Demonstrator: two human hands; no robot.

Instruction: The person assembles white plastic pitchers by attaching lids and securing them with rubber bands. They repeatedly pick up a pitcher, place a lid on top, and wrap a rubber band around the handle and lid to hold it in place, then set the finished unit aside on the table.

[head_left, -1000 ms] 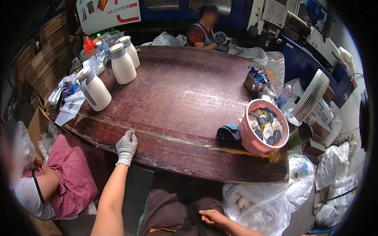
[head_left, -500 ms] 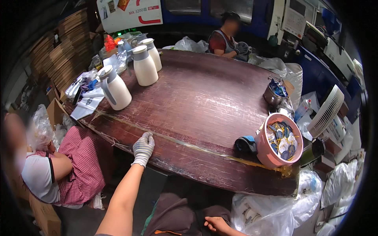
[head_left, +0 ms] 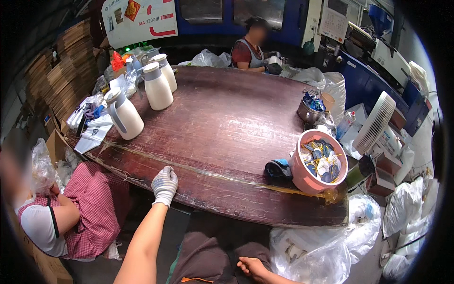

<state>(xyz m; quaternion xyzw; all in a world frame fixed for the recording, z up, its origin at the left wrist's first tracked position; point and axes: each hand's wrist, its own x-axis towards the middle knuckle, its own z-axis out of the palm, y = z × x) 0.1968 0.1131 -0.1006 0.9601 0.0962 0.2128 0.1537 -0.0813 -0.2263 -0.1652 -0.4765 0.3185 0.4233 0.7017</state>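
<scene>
My left hand [head_left: 165, 185], in a white and grey knit glove, rests on the near edge of the dark red-brown table [head_left: 213, 128]. Its fingers are curled together, and nothing shows in them. Bare and loosely curled, my right hand [head_left: 252, 268] lies on my dark trousers [head_left: 203, 255] below the table edge, with nothing visible in it. Beyond my left hand stand three cream jugs with grey lids and handles: a near jug [head_left: 125, 115], a middle jug [head_left: 157, 87] and a far jug [head_left: 165, 71]. None is touched by me.
At right stand a pink bucket [head_left: 302, 175] of dark and pale discs with yellow ties, a black-and-blue item [head_left: 278, 169], a metal pot [head_left: 308, 112] and a white fan [head_left: 376, 120]. One person [head_left: 90, 208] sits left; another [head_left: 248, 49] works across the table. Plastic bags [head_left: 312, 258] lie near my right.
The whole view has shifted, so the table and its things sit further left in the picture. My left hand stays at the table edge, its fingers curled. The far person's hands have moved.
</scene>
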